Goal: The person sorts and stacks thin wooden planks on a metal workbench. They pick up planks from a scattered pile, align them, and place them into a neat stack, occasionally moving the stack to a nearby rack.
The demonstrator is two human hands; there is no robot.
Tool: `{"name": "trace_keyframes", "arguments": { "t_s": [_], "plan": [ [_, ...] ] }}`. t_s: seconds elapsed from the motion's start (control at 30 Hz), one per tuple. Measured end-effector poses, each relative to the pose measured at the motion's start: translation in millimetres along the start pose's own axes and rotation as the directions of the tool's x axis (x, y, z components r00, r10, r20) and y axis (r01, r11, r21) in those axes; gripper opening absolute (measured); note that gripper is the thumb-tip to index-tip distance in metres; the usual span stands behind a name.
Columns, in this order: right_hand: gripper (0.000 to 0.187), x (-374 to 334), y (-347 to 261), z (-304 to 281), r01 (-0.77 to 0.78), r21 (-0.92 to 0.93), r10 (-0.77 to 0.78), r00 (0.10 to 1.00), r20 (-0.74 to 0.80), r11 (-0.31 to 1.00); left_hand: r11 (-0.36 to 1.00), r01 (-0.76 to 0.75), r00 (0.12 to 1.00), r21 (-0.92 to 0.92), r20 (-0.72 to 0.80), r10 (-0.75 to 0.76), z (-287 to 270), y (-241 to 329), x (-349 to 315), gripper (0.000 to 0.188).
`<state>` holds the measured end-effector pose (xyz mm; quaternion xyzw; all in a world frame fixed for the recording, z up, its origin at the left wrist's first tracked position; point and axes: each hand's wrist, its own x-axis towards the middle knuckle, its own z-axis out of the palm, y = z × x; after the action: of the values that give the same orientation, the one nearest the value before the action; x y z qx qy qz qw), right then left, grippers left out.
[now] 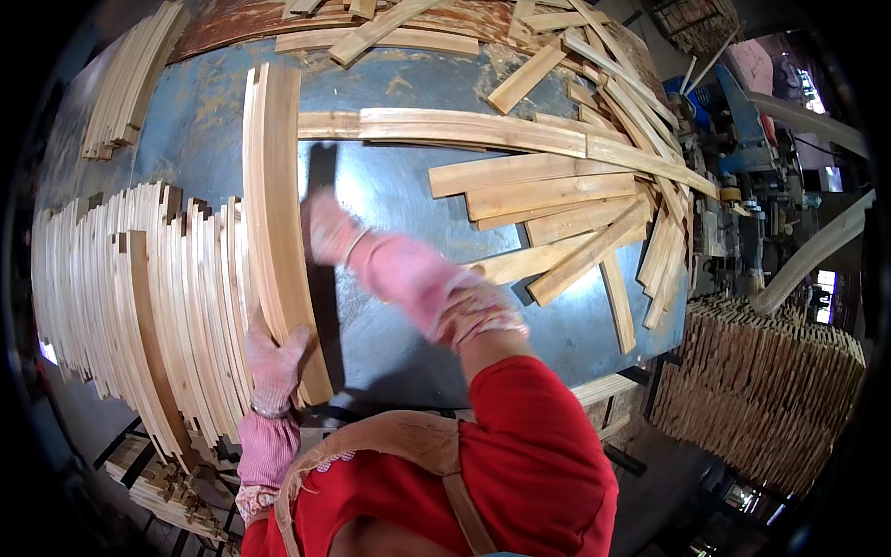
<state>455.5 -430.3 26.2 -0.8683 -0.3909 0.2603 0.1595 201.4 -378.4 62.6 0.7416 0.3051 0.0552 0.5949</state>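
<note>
A long pale wooden board (281, 195) with another slat against its left side lies lengthwise at the right end of a row of slats (176, 316). My left hand (277, 360), in a light pink glove, grips the near end of the board, thumb on its top and fingers along the left side. My right hand (332, 229), also gloved, is beside the board's right side around mid-length. Motion blurs it, so its fingers cannot be made out, nor whether it touches the wood.
Loose wooden slats (557, 195) lie scattered and crossed on the right of the grey metal table (390, 343). More slats (135, 79) are bundled at the far left. Beyond the right edge stand machinery (742, 176) and a big stack of wood strips (756, 399).
</note>
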Motion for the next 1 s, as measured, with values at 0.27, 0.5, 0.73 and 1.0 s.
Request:
{"name": "trace_keyframes", "arguments": {
  "t_s": [0.27, 0.5, 0.73, 1.0],
  "plan": [
    [0.1, -68, 248, -110, -0.314, -0.276, 0.256, 0.94, -0.224, 0.909, 0.972, 0.127, 0.989, -0.197, -0.05, -0.139, 3, -2, 7, 0.055],
    [0.073, -204, 190, 29, -0.301, -0.156, 0.289, 0.952, -0.098, 0.941, 0.948, -0.021, 0.991, -0.317, -0.133, -0.022, 31, -4, 27, 0.055],
    [0.061, -187, 196, -11, -0.263, -0.144, 0.212, 0.931, -0.298, 0.954, 0.901, -0.152, 0.978, -0.407, -0.191, 0.079, 59, -16, 56, 0.058],
    [0.035, -84, 273, -60, -0.013, -0.509, -0.159, 0.942, -0.295, 0.861, 0.843, 0.119, 0.992, -0.524, 0.092, -0.083, 40, 2, 93, 0.051]
  ]
}}
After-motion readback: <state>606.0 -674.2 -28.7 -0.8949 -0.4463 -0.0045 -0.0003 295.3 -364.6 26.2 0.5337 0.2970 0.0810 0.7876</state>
